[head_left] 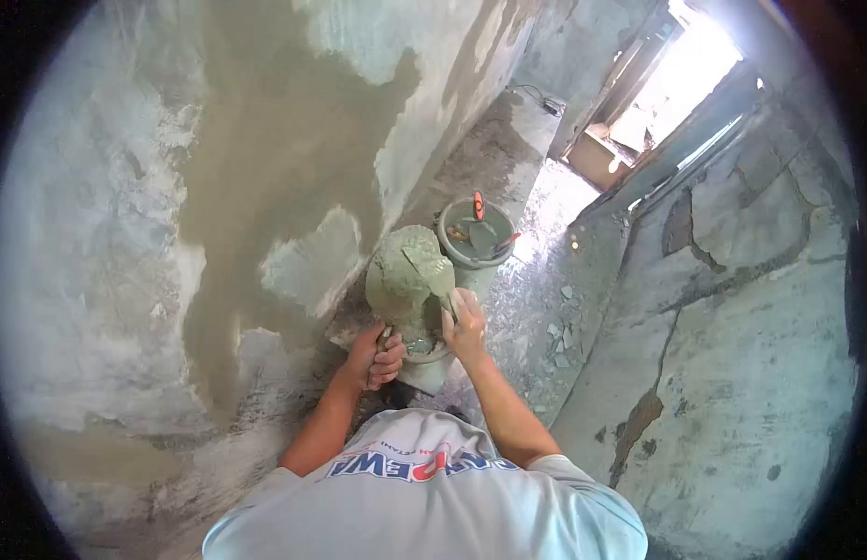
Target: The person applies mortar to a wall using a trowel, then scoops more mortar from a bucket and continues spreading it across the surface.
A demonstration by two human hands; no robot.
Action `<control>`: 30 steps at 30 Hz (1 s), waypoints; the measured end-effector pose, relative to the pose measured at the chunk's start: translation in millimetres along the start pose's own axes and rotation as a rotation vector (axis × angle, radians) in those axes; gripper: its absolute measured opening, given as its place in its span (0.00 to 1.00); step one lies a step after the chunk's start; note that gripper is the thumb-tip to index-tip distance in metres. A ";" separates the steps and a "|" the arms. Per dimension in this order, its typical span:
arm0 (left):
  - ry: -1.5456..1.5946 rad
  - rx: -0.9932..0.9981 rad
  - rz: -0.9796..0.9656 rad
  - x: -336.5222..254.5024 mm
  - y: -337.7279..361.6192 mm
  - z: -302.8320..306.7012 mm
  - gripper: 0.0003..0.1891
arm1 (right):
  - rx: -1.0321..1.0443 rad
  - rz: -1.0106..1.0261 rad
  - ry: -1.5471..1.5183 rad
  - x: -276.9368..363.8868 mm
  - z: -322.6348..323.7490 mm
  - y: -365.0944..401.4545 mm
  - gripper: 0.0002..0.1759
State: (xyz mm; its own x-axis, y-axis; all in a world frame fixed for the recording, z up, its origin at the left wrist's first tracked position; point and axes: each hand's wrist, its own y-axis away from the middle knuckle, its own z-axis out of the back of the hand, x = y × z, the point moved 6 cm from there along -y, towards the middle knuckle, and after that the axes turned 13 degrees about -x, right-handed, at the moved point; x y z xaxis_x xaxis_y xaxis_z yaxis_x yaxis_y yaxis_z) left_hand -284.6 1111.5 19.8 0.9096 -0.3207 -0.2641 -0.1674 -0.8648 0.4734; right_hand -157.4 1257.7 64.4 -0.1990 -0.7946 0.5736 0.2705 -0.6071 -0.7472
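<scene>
left hand (374,358) clamped on the handle of the board (387,285), right hand (465,329) closed round the trowel (428,261) over it; bucket (475,276) near its one o'clock edge, floor (536,322) room toward three.

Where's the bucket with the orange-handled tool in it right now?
In the head view, the bucket is just beyond your right hand, to the right of the mortar-covered board, with the bright opening farther off, upper right.
</scene>
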 end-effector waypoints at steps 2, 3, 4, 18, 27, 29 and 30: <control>-0.039 -0.081 -0.012 -0.3 3.2 0.1 0.27 | -0.003 -0.016 0.024 -6.8 1.4 9.9 0.24; -0.057 -0.124 -0.017 -0.2 6.3 0.8 0.27 | -0.003 -0.026 0.035 -8.6 3.6 16.8 0.24; -0.077 -0.120 -0.036 -0.2 9.2 -1.0 0.27 | 0.005 -0.047 0.040 -13.9 6.1 27.5 0.23; -0.269 -0.194 -0.129 10.8 24.5 2.8 0.25 | 0.516 -0.853 -0.674 6.6 68.5 -3.0 0.26; -0.132 -0.244 -0.323 66.5 67.0 -20.2 0.24 | 0.568 -0.914 -0.366 -107.4 129.3 95.6 0.18; -0.050 -0.252 -0.403 91.4 78.3 -19.5 0.24 | 0.376 -1.199 -0.426 -138.6 144.5 139.2 0.17; 0.016 -0.297 -0.426 108.1 84.6 -19.8 0.24 | 0.235 -1.289 -0.417 -153.4 151.7 163.1 0.18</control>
State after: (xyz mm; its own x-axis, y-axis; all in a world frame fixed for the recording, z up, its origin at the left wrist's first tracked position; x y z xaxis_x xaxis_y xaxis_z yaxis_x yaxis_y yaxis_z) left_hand -192.9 1011.3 47.9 0.8795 0.0440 -0.4738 0.3322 -0.7697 0.5452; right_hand 60.1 1281.6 -94.6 -0.1448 0.4116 0.8998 0.2710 -0.8581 0.4361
